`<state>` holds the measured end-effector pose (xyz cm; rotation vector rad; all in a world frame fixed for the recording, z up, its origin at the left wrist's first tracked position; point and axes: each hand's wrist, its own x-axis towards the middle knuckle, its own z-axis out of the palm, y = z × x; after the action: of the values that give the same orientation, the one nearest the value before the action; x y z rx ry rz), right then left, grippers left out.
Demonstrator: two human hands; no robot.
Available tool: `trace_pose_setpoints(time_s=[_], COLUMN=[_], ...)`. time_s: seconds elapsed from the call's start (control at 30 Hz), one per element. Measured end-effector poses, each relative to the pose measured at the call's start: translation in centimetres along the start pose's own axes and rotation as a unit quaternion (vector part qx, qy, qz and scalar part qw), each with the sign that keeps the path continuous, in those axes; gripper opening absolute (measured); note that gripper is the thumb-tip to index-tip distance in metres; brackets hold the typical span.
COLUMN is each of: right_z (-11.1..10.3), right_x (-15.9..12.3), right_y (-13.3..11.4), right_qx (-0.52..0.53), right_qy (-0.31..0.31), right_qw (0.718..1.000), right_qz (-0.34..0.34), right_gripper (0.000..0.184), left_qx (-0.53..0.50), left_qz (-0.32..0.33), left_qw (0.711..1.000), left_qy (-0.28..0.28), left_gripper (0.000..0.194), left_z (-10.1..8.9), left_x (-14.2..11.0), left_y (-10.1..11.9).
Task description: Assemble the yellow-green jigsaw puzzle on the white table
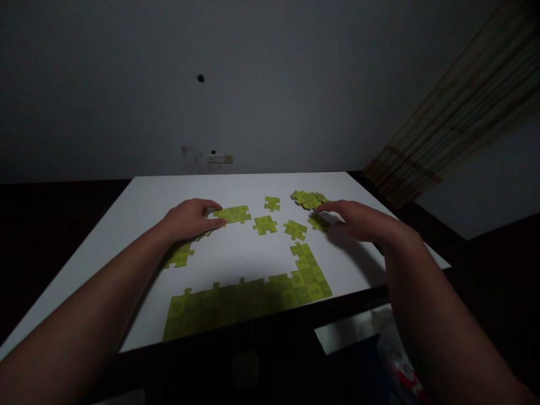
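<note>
Yellow-green jigsaw pieces lie on a white table (236, 185). My left hand (189, 218) rests with curled fingers on the left end of a small joined strip of pieces (233, 214). My right hand (358, 219) reaches left, fingers stretched out, its fingertips touching a loose piece (317, 223) just below a pile of pieces (309, 198). A joined row with a corner column (248, 298) runs along the near edge. Three single pieces (265, 225) (272, 203) (295, 229) lie in the middle.
Another joined bit (179, 256) lies under my left forearm. A wall with a socket plate (220, 158) stands behind the table. A striped curtain (455, 112) hangs at the right. The room is dim, the floor dark.
</note>
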<state>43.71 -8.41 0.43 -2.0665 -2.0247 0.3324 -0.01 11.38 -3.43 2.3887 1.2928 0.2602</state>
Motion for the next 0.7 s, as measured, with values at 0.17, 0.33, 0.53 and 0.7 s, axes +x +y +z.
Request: trace_pose_setpoints(time_s=[0.17,0.33,0.53,0.7], right_z=[1.5,1.9,2.2,2.3], right_x=[-0.4,0.2,1.5,1.5], right_y=[-0.1,-0.5,0.0,0.3], right_qx=[-0.008,0.013,-0.025,-0.045], right_qy=[-0.004,0.014,-0.034,-0.043], right_qw=[1.0,0.999,0.997,0.996], right_qz=[-0.023,-0.037,-0.061,-0.064], right_gripper=[0.071,0.062,0.052,0.048], left_qx=[-0.014,-0.01,0.002,0.025], left_qz=[0.004,0.01,0.007,0.003], left_qw=[1.0,1.0,1.0,1.0], left_qy=[0.004,0.002,-0.012,-0.017], left_gripper=[0.067,0.065,0.068,0.075], left_z=[0.0,-0.1,0.1,0.3], left_x=[-0.1,-0.2,-0.1,0.0], left_y=[0.0,0.1,-0.1,-0.4])
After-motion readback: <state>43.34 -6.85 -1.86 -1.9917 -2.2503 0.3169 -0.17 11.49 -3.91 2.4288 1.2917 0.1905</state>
